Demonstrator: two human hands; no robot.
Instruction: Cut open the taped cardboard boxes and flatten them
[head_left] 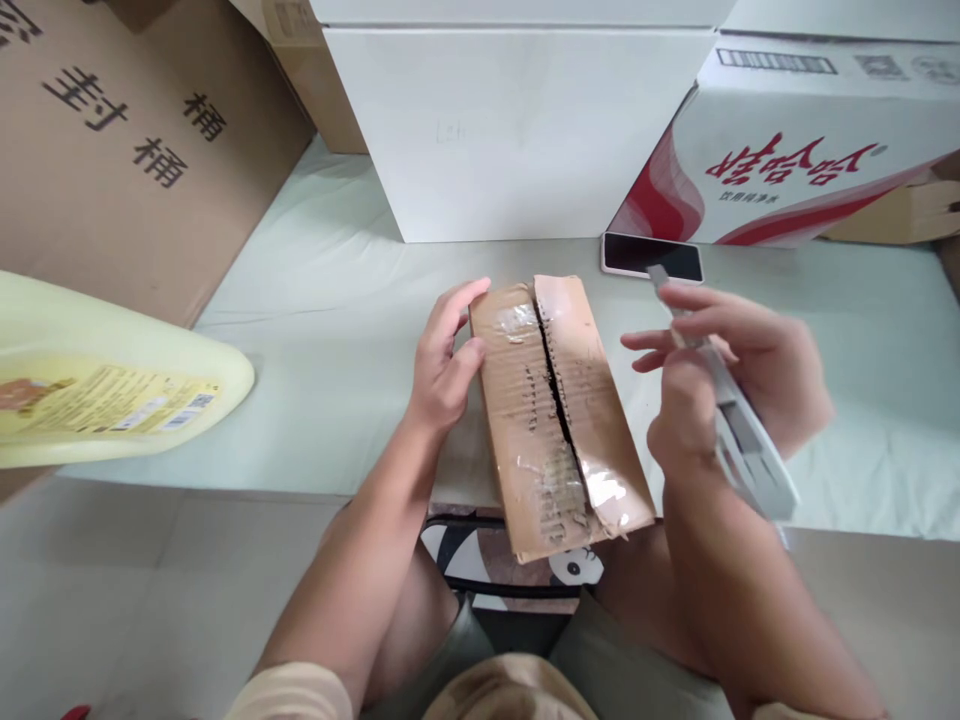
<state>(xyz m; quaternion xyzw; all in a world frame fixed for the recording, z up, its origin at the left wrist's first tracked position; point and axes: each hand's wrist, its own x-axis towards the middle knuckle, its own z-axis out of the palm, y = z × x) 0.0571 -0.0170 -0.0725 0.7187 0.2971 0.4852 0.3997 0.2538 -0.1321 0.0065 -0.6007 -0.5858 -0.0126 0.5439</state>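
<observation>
A small brown cardboard box point(559, 415) lies on the pale table point(315, 330), its taped top seam slit open along the middle. My left hand point(444, 362) rests against the box's left side, thumb on its top, fingers curved around the edge. My right hand point(720, 375) hovers just right of the box, closed on a grey utility knife point(731, 415) whose blade tip points away toward the phone.
A phone point(651, 256) with a dark screen lies behind the box. A white carton point(517, 120), a red-and-white printed carton point(795, 140) and a large brown carton point(127, 140) line the back. A yellow plastic jug point(105, 385) lies at left.
</observation>
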